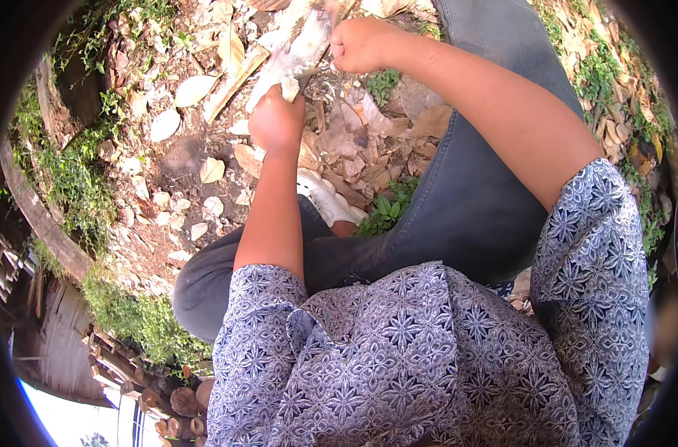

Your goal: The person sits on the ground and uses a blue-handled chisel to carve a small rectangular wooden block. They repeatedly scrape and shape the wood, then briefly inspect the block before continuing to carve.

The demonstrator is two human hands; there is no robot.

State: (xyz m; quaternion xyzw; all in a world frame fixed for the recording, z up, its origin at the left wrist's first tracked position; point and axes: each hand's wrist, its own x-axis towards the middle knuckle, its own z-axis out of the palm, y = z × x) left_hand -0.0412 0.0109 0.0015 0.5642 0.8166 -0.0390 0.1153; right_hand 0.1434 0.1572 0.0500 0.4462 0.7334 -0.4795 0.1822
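Note:
My left hand (278, 121) is closed in a fist at the upper middle of the head view. A small pale, whitish piece (289, 89) sticks out above its fingers; its kind is unclear. Up and to the right, my right hand (361, 46) is also closed, its fingers curled tight. Between the two fists runs a thin dark strip (309, 73), narrow like a blade, but I cannot tell what it is. Whatever lies inside the right fist is hidden. Beyond the hands lies a bright, pale patch (301, 45), washed out by sunlight.
Dry leaves (193, 91) and a flat wooden strip (236, 83) litter the ground. My bent legs in dark trousers (480, 186) frame the work area, with a white shoe (325, 197) between them. Green plants (71, 186), a curved log (45, 208) and stacked cut logs (182, 402) are at left.

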